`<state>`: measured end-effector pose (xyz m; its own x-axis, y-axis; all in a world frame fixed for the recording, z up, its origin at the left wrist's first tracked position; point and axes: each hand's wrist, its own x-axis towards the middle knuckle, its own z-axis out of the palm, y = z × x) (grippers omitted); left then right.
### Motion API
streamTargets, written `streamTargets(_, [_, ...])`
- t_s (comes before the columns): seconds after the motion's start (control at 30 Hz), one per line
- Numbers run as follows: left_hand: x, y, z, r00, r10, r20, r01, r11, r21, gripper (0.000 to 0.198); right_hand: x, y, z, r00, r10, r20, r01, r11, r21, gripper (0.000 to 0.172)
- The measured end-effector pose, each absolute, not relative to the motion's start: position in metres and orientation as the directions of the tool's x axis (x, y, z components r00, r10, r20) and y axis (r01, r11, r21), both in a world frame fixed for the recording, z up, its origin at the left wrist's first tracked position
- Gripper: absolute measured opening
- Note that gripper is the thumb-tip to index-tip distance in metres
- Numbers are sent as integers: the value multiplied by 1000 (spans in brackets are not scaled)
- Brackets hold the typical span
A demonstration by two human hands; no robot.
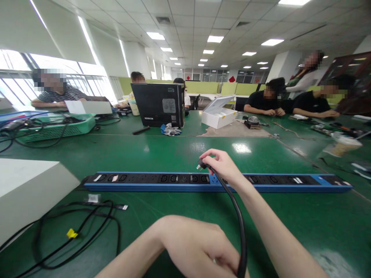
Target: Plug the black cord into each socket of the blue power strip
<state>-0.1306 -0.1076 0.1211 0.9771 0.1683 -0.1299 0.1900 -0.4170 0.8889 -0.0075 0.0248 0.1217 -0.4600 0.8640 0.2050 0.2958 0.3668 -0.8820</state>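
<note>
My right hand (218, 161) pinches a black power plug (203, 164), its metal pins pointing down and to the left. The plug hangs just above a long blue and black power strip (162, 187) with rows of sockets, and looks apart from it. From the plug a thick black cable (236, 204) bends down toward me. Low in the view, my left hand (199, 245) is curled closed around the lower part of this cable; some of its fingertips are hidden.
Left of me lie a coiled black cable (111, 227) with a yellow tag and a white box (31, 185). Farther back are a green basket (58, 129), a black computer case (156, 104), gloves (171, 129) and an opened white carton (218, 117). Several people sit around the green table (139, 152).
</note>
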Motion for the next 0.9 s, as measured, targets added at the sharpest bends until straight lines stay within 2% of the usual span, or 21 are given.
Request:
streamTargets(0.1, [-141, -111, 134, 940, 256, -225, 332, -542, 772, 31, -35, 29, 91, -499, 845, 192, 398, 421, -815, 25])
streamTargets(0.2, [-158, -113, 141, 854, 399, -333, 503, -472, 724, 36, -57, 30, 69, -514, 836, 192, 455, 456, -765, 23])
streamTargets(0.27, [-181, -108, 142, 727, 589, -353, 636, -381, 671, 38, -65, 29, 62, -511, 838, 193, 495, 470, -731, 21])
streamTargets(0.33, [-212, -97, 138, 497, 812, -306, 788, -275, 551, 38, -70, 27, 60, -508, 839, 195, 541, 487, -686, 17])
streamTargets(0.37, [-229, -90, 134, 335, 906, -259, 873, -195, 448, 39, -72, 26, 61, -504, 840, 201, 563, 497, -661, 15])
streamTargets(0.4, [-245, -83, 128, 153, 973, -175, 943, -91, 319, 38, -73, 24, 62, -500, 841, 208, 584, 504, -636, 14])
streamTargets(0.43, [-260, -75, 121, -27, 999, -28, 979, 32, 200, 37, -75, 22, 64, -495, 842, 212, 605, 510, -611, 13])
streamTargets(0.47, [-271, -68, 113, -121, 991, 53, 980, 111, 163, 37, -76, 20, 66, -490, 845, 215, 626, 513, -587, 12])
streamTargets(0.53, [-286, -55, 96, -207, 969, 136, 971, 187, 150, 40, -79, 16, 70, -479, 851, 213, 666, 511, -543, 12])
streamTargets(0.67, [-283, -40, 63, -232, 950, 210, 965, 197, 176, 33, -86, 8, 74, -470, 861, 195, 723, 502, -475, 11])
streamTargets(0.9, [-276, -35, 38, -195, 954, 227, 967, 149, 205, 39, -95, -1, 73, -474, 859, 193, 776, 511, -370, 12])
